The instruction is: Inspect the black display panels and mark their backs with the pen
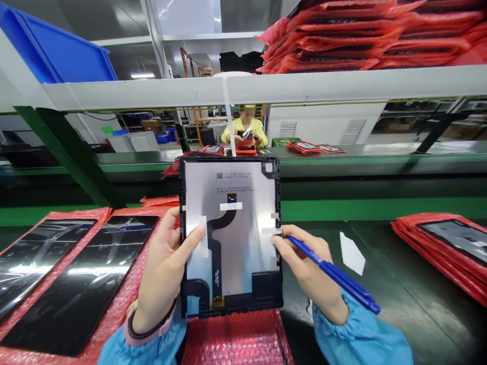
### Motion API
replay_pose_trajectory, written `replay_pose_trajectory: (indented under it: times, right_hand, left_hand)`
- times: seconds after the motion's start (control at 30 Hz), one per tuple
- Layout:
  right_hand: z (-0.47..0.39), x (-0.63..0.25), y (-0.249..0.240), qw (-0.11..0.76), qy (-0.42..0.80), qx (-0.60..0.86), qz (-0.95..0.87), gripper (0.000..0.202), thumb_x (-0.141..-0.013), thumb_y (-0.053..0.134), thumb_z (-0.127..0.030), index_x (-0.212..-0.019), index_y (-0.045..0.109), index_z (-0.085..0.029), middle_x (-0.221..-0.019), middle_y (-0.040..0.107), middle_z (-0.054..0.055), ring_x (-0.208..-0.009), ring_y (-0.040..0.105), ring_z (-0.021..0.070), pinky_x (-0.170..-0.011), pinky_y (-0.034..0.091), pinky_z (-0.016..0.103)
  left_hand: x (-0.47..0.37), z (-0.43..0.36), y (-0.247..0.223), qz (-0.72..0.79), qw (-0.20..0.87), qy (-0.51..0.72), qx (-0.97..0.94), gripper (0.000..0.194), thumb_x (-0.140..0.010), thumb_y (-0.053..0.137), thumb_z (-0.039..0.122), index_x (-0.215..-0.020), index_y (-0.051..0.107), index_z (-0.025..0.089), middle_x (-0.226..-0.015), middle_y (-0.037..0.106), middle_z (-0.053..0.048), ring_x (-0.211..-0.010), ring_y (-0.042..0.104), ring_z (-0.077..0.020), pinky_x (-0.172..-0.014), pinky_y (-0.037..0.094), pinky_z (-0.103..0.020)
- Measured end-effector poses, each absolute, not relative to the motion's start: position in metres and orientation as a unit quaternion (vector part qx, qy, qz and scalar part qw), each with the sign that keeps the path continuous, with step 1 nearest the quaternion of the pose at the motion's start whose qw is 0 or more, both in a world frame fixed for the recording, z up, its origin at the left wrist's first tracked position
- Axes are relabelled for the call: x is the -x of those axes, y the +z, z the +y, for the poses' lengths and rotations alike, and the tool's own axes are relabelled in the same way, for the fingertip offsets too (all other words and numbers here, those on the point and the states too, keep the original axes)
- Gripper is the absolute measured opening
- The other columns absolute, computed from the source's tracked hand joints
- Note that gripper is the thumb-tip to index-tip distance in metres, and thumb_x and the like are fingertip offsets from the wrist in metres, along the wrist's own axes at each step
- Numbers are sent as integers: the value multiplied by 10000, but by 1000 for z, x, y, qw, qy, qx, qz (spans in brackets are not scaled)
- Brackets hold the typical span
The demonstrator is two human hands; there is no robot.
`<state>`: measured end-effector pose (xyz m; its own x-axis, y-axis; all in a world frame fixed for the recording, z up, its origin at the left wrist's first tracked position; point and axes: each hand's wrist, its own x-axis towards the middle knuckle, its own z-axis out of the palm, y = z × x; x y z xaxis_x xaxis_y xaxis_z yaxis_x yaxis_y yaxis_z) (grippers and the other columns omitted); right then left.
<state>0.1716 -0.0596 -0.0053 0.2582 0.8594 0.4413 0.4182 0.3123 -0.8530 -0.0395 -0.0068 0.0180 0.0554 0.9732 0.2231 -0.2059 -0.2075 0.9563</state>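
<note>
A tablet display panel [247,243] is held up before me, its silvery back facing me, with a black frame, a dark flex cable [216,258] and bits of white tape. My left hand [163,263] grips its left edge, thumb lying over the back near a strip of white tape [204,238]. At the right edge, my right hand [312,268] pinches by a small piece of tape [272,231], thumb and fingertip touching the frame. A blue pen [335,276] rests in the same hand, slanting down to the right. Below the panel lies red bubble wrap [236,339].
Dark glass screens [83,284] lie on red bubble wrap at left. A stack of red-wrapped panels [449,248] sits at right, near a white paper scrap [352,253]. Overhead, a white shelf [190,94] bears a blue bin [57,45] and red packets [361,40]. Another person [245,129] works opposite.
</note>
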Motion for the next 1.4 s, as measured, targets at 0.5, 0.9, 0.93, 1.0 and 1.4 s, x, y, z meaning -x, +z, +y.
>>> replay_pose_trajectory:
  times: [0.5,0.9,0.93,1.0,1.4]
  right_hand:
    - [-50,-182,-16,571,163,578,-559,262,-909,548,-401,-872,712,-201,-660,681,14,-588,648,155,-539,520,227]
    - [-45,-180,-9,642,602,283,-380,640,-648,682,-740,-1082,704,-270,-1307,650,103,-1197,606,358,-897,545,550]
    - [-46,-179,-8,651,609,288,-350,586,-640,710,-718,-996,736,-254,-1191,717,96,-1171,625,347,-921,533,541]
    - [-48,-179,-6,674,613,285,-297,452,-630,782,-633,-878,766,-255,-999,781,58,-1114,663,322,-961,514,520]
    - [-53,-171,-11,707,581,261,-308,350,-597,831,-318,-933,758,-254,-954,786,39,-1072,684,327,-983,519,481]
  left_hand:
    - [37,5,12,357,509,557,-551,400,-791,736,327,-1167,647,220,-1048,749,-45,-874,726,-215,-732,582,-262]
    - [28,18,-10,128,46,490,-861,504,-818,488,-41,-1227,663,195,-1179,710,-53,-1139,655,-216,-993,536,-338]
    - [26,21,-11,85,9,491,-867,517,-811,474,-57,-1248,645,162,-1181,710,-82,-1145,650,-216,-983,546,-344]
    - [25,26,-14,32,-51,484,-873,501,-812,453,-64,-1256,620,100,-1158,718,-137,-1141,652,-218,-964,560,-349]
    - [20,-11,2,-77,38,440,-894,206,-879,587,64,-1082,622,77,-1045,748,-176,-1183,620,-268,-1046,505,-445]
